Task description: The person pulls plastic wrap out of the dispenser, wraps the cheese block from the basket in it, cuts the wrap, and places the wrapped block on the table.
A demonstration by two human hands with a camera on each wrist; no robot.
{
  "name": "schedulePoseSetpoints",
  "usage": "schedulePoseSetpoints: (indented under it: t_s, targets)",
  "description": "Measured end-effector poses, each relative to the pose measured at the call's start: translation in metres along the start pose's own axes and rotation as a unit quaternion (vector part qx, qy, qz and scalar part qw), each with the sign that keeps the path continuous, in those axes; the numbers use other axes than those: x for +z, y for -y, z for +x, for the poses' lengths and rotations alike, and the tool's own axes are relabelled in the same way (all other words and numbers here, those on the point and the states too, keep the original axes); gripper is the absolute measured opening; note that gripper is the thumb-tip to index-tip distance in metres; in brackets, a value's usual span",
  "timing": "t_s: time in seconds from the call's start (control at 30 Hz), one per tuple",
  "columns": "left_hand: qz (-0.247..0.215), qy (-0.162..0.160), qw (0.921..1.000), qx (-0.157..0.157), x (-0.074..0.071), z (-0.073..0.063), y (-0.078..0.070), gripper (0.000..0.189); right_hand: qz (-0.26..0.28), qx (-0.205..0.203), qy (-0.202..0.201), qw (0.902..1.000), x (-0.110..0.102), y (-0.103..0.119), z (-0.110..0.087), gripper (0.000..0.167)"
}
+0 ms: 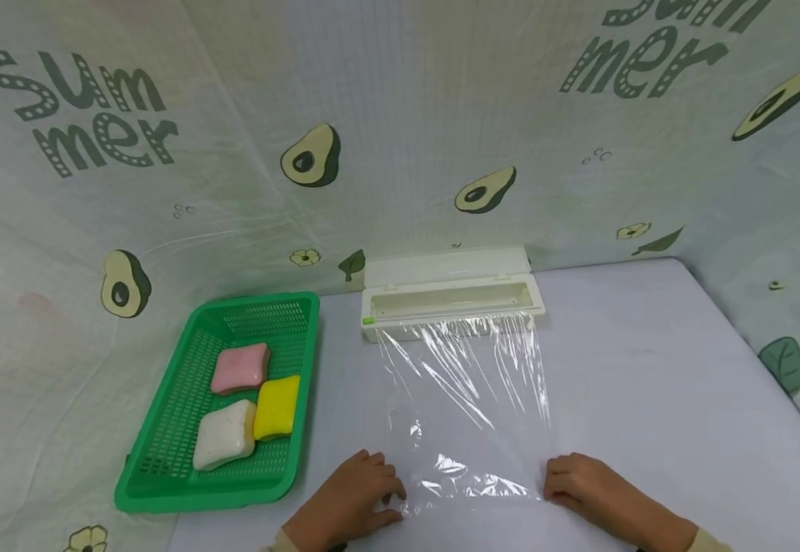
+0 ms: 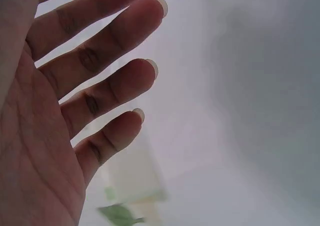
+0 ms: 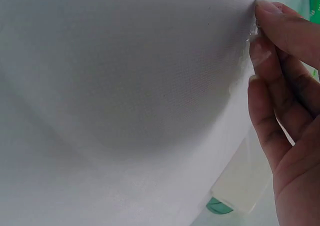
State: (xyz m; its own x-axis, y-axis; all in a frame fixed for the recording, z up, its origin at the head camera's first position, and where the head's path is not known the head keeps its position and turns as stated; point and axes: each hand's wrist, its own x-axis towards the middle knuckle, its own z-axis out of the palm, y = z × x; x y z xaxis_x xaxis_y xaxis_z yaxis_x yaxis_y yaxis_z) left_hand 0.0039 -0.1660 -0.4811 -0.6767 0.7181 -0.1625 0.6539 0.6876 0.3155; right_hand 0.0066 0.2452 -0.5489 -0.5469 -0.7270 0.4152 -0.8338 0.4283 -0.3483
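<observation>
A sheet of clear cling film stretches from a white cling film box towards me over the table, its near edge between my hands. At the film's near left corner is my left hand, thumb and fingers apart. The left wrist view shows the fingers spread and loosely extended, with nothing visible in them. My right hand is at the near right corner. In the right wrist view, its thumb and fingers pinch the film's edge.
Left of the film, a green plastic basket holds a pink sponge, a yellow sponge and a white sponge. The box's lid stands raised against a printed curtain. A pale cloth covers the table.
</observation>
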Motion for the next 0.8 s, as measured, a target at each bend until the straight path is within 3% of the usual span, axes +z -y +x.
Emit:
schedulePoseSetpoints:
  t_s: [0.13,0.27,0.4,0.47,0.57,0.67,0.8]
  targets:
    - [-0.036,-0.033,0.9988,-0.011,-0.035,-0.008,0.001,0.016,-0.028,-0.020,-0.026,0.9991,0.004,-0.003,0.000,0.027]
    - [-0.034,-0.119,0.9923,-0.002,-0.072,-0.022,0.010,0.014,-0.035,-0.025,-0.026,0.9987,0.005,-0.005,0.002,0.023]
    - [-0.008,-0.180,0.9834,-0.018,-0.102,-0.038,0.033,0.014,-0.035,-0.032,-0.029,0.9985,0.005,-0.006,0.002,0.017]
    - [-0.011,-0.175,0.9832,-0.051,-0.115,-0.046,0.048,0.014,-0.035,-0.039,-0.031,0.9981,0.004,-0.006,0.003,0.012]
    - [-0.041,-0.198,0.9775,-0.059,-0.121,-0.053,0.077,0.015,-0.030,-0.050,-0.032,0.9978,0.003,-0.007,0.003,0.026]
    - [-0.080,-0.197,0.9737,-0.082,-0.121,-0.058,0.105,0.017,-0.026,-0.051,-0.031,0.9978,0.003,-0.006,0.004,0.037]
    - [-0.105,-0.167,0.9724,-0.124,-0.117,-0.061,0.130,0.027,-0.021,-0.048,-0.025,0.9983,0.003,-0.005,0.004,0.036]
